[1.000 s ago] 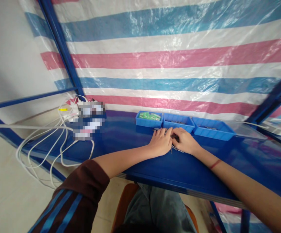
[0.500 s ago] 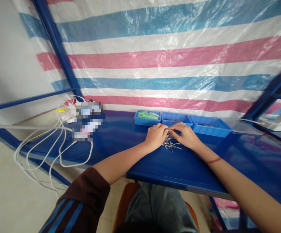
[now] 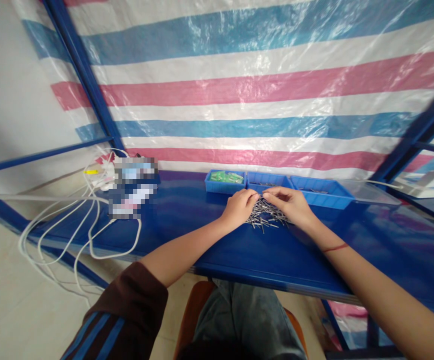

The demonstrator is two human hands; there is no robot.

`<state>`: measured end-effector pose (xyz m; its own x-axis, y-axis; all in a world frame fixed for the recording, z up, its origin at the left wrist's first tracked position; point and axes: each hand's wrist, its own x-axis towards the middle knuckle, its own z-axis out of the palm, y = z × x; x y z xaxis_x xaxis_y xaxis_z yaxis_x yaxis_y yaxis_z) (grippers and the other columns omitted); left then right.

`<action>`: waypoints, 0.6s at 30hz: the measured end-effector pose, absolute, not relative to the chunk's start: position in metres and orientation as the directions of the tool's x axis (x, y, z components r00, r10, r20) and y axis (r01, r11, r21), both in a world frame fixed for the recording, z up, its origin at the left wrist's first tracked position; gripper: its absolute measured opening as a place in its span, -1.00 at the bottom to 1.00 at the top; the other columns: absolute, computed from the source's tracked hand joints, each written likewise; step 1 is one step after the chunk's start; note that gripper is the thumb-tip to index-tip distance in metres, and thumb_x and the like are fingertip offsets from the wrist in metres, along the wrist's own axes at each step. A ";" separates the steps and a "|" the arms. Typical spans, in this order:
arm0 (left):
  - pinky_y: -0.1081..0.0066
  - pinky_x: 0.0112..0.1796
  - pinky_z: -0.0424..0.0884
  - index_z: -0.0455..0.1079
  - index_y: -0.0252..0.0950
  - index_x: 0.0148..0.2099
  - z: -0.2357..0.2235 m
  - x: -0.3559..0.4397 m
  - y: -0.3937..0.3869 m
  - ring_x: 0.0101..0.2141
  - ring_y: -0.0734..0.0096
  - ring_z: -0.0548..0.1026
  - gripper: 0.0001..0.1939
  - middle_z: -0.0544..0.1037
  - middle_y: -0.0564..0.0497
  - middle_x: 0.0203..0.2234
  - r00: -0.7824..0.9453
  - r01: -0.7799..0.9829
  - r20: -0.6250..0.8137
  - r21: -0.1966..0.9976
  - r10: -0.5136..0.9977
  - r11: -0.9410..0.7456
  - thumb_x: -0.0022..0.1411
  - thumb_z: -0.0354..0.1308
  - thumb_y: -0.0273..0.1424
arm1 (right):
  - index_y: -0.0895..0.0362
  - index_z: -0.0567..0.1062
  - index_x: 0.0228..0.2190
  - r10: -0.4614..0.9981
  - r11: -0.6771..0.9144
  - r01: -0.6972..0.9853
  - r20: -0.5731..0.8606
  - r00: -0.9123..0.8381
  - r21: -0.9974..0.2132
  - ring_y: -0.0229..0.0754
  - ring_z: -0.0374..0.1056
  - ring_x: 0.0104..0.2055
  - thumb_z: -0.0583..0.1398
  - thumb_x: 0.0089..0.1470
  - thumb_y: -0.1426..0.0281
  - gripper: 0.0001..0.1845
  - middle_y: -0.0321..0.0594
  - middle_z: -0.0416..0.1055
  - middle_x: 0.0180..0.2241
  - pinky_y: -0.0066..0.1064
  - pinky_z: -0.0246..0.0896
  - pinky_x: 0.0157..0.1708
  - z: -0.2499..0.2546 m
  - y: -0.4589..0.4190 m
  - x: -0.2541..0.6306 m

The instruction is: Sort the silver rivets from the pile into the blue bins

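A loose heap of small metal pins [image 3: 265,218] lies on the blue table [image 3: 239,250]. My left hand [image 3: 240,205] sits at the heap's left edge, fingers curled and pinched together over the pins. My right hand [image 3: 290,204] is raised a little above the heap's right side, fingertips pinched toward the left hand. What the fingertips hold is too small to make out. Three blue trays stand just behind: the left tray [image 3: 225,182] holds green pieces, the middle tray [image 3: 267,180] and the right tray [image 3: 320,192] hold pins.
White cables [image 3: 70,225] loop over the table's left end beside blurred packets [image 3: 132,192]. A striped plastic sheet hangs behind the trays. Blue frame posts [image 3: 82,75] stand at left and right. My knees and a chair seat [image 3: 235,320] are under the table edge.
Both hands have lifted off the pins and drawn their fingers into pinches, uncovering the heap. The camera has tilted slightly.
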<state>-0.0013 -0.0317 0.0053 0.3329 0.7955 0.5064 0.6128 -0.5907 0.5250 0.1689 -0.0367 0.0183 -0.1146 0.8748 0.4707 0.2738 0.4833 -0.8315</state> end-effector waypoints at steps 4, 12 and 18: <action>0.43 -0.19 0.35 0.40 -0.28 -0.22 0.008 0.001 -0.035 -0.26 0.39 0.48 -0.77 0.55 0.03 -0.33 0.365 0.533 0.506 0.575 0.782 -0.621 0.36 -0.08 -0.38 | 0.14 0.56 -0.43 0.864 0.501 0.249 0.492 -0.102 -0.829 -0.18 0.40 -0.41 0.32 -0.18 0.03 -0.57 -0.19 0.53 -0.45 -0.30 0.34 -0.31 0.019 -0.038 0.169; 0.42 -0.21 0.37 0.42 -0.29 -0.17 0.003 0.003 -0.033 -0.31 0.42 0.47 -0.83 0.55 0.02 -0.32 0.355 0.403 0.565 0.627 0.745 -0.667 0.29 0.03 -0.36 | 0.14 0.52 -0.47 0.812 0.574 0.342 0.570 -0.123 -0.744 -0.22 0.34 -0.47 0.31 -0.12 0.08 -0.64 -0.23 0.46 -0.51 -0.36 0.27 -0.43 0.020 -0.039 0.171; 0.42 -0.22 0.38 0.40 -0.30 -0.23 0.005 0.000 -0.028 -0.34 0.47 0.44 -0.92 0.50 0.03 -0.37 0.236 0.352 0.680 0.607 0.695 -0.713 0.22 0.13 -0.42 | 0.15 0.54 -0.38 0.777 0.610 0.441 0.607 -0.169 -0.658 -0.17 0.38 -0.42 0.21 0.03 0.15 -0.69 -0.16 0.52 -0.42 -0.33 0.28 -0.39 0.022 -0.041 0.174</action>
<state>0.0003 -0.0277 0.0048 0.2360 0.6946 0.6796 0.3518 -0.7130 0.6066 0.1739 -0.0405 0.0220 -0.1691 0.7766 0.6069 0.4407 0.6103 -0.6582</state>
